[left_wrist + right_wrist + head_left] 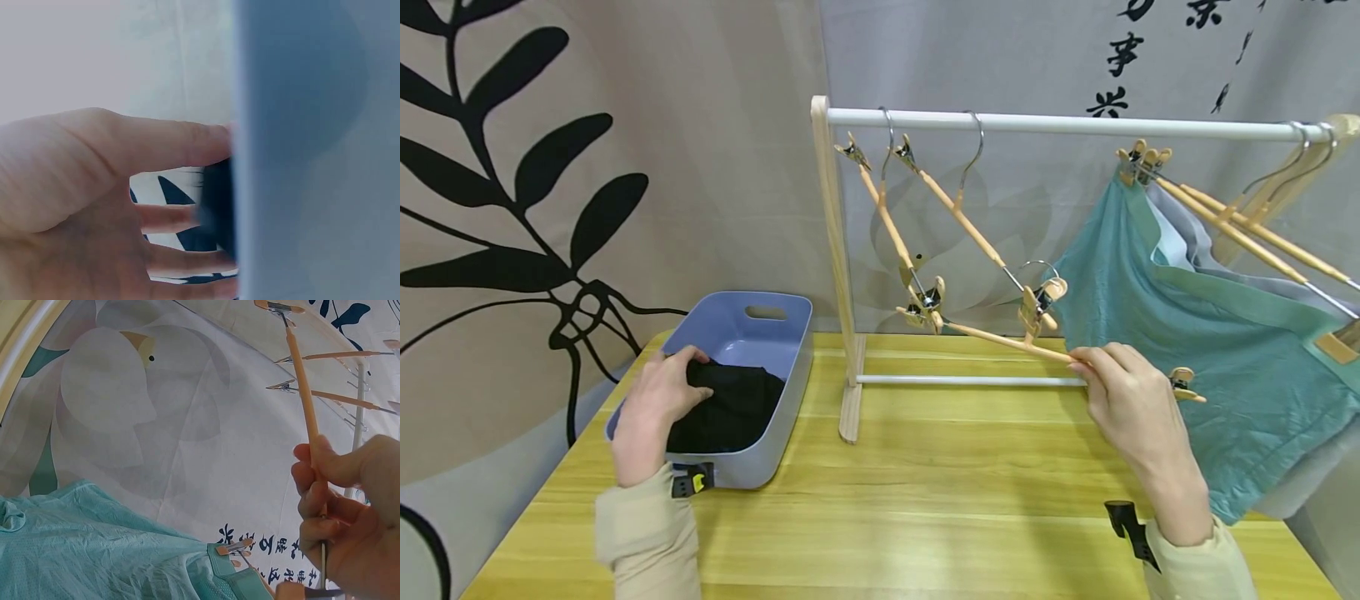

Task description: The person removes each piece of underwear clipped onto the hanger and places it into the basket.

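Our left hand (658,400) pinches black cloth (733,408), lower left; our right hand (1135,408) grips a hanger (988,334), lower right. Swinging it carelessly, we might snag the teal garment (1247,383).

In the left wrist view, the blue basket (312,187) hides part of the blurred black cloth (219,203)

right hand (356,537) — grips wooden clip hanger (303,387) | teal garment (112,547) — clipped, lower left
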{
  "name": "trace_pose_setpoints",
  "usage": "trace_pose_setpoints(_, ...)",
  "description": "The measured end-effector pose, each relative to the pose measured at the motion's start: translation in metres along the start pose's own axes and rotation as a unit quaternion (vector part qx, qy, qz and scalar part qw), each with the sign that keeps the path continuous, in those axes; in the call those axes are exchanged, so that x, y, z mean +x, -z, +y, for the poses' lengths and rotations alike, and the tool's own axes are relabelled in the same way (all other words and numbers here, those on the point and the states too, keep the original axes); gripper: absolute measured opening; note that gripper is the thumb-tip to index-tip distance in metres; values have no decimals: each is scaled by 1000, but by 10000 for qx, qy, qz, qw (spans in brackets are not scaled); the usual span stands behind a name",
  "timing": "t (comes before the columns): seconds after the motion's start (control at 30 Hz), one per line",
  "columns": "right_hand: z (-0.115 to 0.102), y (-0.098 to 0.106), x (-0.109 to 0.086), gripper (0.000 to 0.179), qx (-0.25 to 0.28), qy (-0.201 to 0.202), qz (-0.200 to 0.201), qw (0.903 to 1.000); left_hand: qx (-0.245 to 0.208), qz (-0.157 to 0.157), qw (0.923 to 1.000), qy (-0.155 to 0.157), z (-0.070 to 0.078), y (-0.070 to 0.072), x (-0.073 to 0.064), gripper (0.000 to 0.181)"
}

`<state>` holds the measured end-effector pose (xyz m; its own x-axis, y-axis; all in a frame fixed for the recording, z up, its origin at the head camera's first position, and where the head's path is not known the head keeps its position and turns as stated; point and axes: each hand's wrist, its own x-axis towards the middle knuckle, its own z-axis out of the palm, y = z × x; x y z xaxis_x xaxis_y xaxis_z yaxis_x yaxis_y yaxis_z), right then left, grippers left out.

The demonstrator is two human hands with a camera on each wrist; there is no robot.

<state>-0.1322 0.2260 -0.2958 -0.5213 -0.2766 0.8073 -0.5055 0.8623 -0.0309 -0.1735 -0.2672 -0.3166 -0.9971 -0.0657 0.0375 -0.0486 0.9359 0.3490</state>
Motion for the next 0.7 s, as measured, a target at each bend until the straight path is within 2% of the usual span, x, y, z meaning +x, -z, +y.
trace_pose_setpoints(0.1, 0, 1, 0, 9, -19, -11, -18, 10000, -14, -167, 9998, 127, 4, 1, -1, 44)
trace_pose_setpoints(0.23, 0, 2, 0, 8, -46, -21, -38, 10000, -107, -62, 9998, 160, 12, 0, 0, 42)
trace_pose_setpoints(0.33, 0, 3, 0, 4, -7, -51, -28, 10000, -217, 28, 9997, 66, 18, -2, 2, 41)
trace_pose_setpoints(0.53, 2, 3, 1, 15, 78, -76, 43, 9999, -329, 125, 9993, -128, 33, -10, 6, 39)
trace_pose_setpoints(0.7, 1, 4, 1, 10, 81, -119, 67, 9999, -378, 252, 9983, -372, 49, -19, 12, 39)
